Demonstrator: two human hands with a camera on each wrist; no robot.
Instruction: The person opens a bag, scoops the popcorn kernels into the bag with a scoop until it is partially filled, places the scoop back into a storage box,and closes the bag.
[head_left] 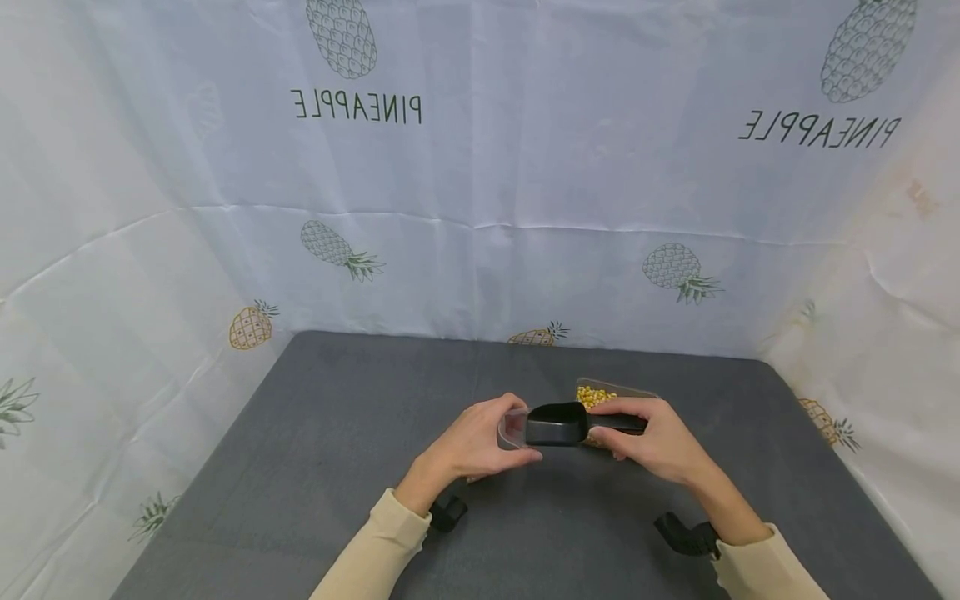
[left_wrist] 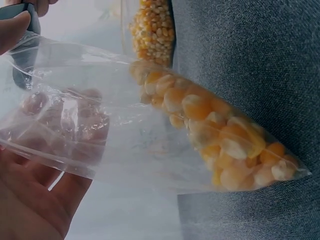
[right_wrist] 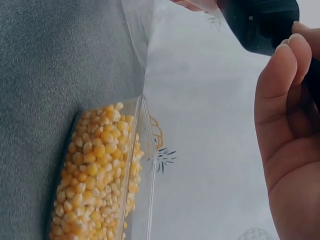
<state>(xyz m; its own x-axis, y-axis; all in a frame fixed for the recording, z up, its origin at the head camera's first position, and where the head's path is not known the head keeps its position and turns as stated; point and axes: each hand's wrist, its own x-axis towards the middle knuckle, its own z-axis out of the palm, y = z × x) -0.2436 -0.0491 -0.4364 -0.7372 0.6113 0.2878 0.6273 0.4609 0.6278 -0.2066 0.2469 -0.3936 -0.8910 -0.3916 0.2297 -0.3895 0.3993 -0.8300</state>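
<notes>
Left hand (head_left: pixel 480 442), in a cream long sleeve, has its fingers curled round the mouth of a small clear plastic bag (left_wrist: pixel 150 130); the left wrist view shows the fingertips (left_wrist: pixel 75 120) through the film, and yellow corn kernels (left_wrist: pixel 225 140) gathered in the bag's lower corner, which lies against the dark grey felt-like table top (head_left: pixel 300 467). Right hand (head_left: pixel 652 442), likewise cream-sleeved, grips the handle of a black plastic scoop (head_left: pixel 558 423); the fingers wrap round the handle, and the scoop bowl sits at the bag's opening, between the two hands. Just behind the right hand stands a clear rectangular plastic container (head_left: pixel 611 392), upright on the table and filled with yellow corn kernels (right_wrist: pixel 95 175); the right wrist view shows its transparent wall (right_wrist: pixel 135 150) with the kernels packed against it. Whether the scoop holds any kernels cannot be told from these views. Black wrist mounts sit on both forearms near the cuffs. Backdrop: white cloth sheet (head_left: pixel 525 167) hung on three sides of the table, printed with outline and coloured pineapples; the word "PINEAPPLE" (head_left: pixel 356 107) reads mirrored, appearing twice, upper left and upper right.
</notes>
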